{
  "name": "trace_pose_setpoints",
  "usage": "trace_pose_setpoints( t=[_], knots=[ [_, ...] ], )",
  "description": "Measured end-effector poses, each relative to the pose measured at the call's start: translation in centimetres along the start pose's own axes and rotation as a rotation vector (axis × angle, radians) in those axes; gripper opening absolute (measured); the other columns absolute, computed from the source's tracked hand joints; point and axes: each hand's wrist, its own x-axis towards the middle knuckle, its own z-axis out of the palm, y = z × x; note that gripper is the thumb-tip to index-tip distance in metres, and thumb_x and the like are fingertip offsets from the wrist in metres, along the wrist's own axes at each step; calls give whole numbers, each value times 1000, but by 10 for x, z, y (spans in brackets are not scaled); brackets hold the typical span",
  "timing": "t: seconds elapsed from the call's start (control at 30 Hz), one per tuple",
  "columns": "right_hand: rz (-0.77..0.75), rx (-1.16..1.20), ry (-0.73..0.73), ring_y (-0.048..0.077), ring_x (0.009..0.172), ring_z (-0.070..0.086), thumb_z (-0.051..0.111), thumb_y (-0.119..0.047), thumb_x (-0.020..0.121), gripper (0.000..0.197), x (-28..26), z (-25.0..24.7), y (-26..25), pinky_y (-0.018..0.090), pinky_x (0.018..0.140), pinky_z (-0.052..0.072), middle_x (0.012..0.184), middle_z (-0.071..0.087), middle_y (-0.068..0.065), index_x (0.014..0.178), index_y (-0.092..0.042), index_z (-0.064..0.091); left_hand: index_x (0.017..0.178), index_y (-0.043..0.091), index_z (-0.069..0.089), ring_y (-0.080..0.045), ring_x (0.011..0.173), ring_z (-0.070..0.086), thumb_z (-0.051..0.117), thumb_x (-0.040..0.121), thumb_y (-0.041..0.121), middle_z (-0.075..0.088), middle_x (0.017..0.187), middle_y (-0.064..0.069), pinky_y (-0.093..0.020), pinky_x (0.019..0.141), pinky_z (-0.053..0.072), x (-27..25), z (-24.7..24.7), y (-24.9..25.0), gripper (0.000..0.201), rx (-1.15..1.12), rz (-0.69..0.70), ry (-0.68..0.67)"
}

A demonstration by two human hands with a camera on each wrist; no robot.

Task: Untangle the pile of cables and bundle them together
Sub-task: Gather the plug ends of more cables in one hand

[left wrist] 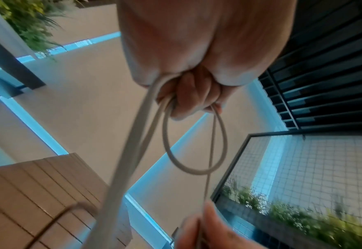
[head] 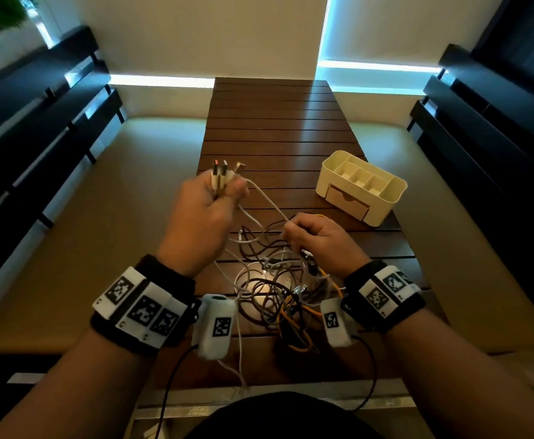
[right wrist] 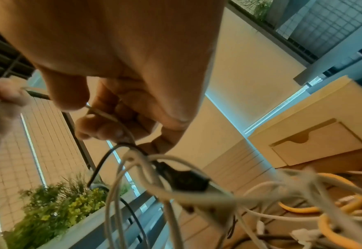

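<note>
Gathering cable ends out of the tangle

The left hand (head: 207,210) is gripping several plugs (head: 224,171) upright; the right hand (head: 317,240), lower and nearer the pile (head: 278,293) on the table (head: 275,122), is pinching a white cable (head: 267,199) running up-left to that fist.

**Cables between two raised hands over the slatted table**

The table (head: 278,122) runs from 6 to 12 o'clock. The cable pile (head: 278,296) lies on its near end. The left hand (head: 202,217) is above the pile at 10 o'clock, with cable plugs (head: 224,169) sticking out beyond it. The right hand (head: 319,242) is above the pile at 1 o'clock; one cable (head: 267,201) spans both hands. The organiser box (head: 362,185) stands on the table at 2 o'clock, behind the right hand
</note>
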Motion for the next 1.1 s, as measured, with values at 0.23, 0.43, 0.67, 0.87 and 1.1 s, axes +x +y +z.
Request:
trace_pose_setpoints(
  t=[0.23, 0.43, 0.67, 0.87, 1.1],
  knots=[
    [-20, 106, 284, 21, 75, 60, 61, -22, 96, 13, 7, -19, -9, 37, 70, 53, 77, 63, -5, 87, -25, 70, 81, 17, 66, -5, 51, 42, 49, 102, 26, 54, 68, 5, -14, 46, 32, -16, -5, -47, 28, 548, -421, -588],
    [-27, -294, 42, 3, 76, 61, 64, -27, 94, 12, 12, -16, -9, 20, 68, 48, 80, 65, -12, 86, -35, 67, 91, 17, 63, -12, 58, 45, 46, 103, 24, 56, 75, -1, -25, 53, 35, -9, -4, -38, 22, 347, -339, -87],
    [-184, -432, -109, 3, 74, 58, 68, -21, 92, 10, 18, 2, -17, 11, 63, 41, 80, 61, -12, 94, -15, 75, 87, 30, 59, -9, 67, 54, 49, 101, 25, 61, 79, 6, -25, 59, 38, -6, 15, -26, 18, 420, -121, -386],
    [-230, -363, -51, 4, 72, 59, 68, -22, 92, 5, 16, -2, -23, 13, 64, 45, 78, 63, -11, 94, -20, 71, 77, 32, 56, -11, 66, 55, 52, 99, 22, 60, 73, 6, -27, 58, 38, -4, 18, -31, 24, 466, -80, -437],
    [44, -304, -28, 18, 78, 63, 58, -29, 97, 5, 3, 10, 7, 40, 76, 57, 85, 66, 2, 100, -25, 60, 74, 25, 59, 2, 49, 45, 51, 102, 20, 49, 64, 9, -17, 50, 34, 10, -10, 8, 30, 155, -51, -254]
  ],
)
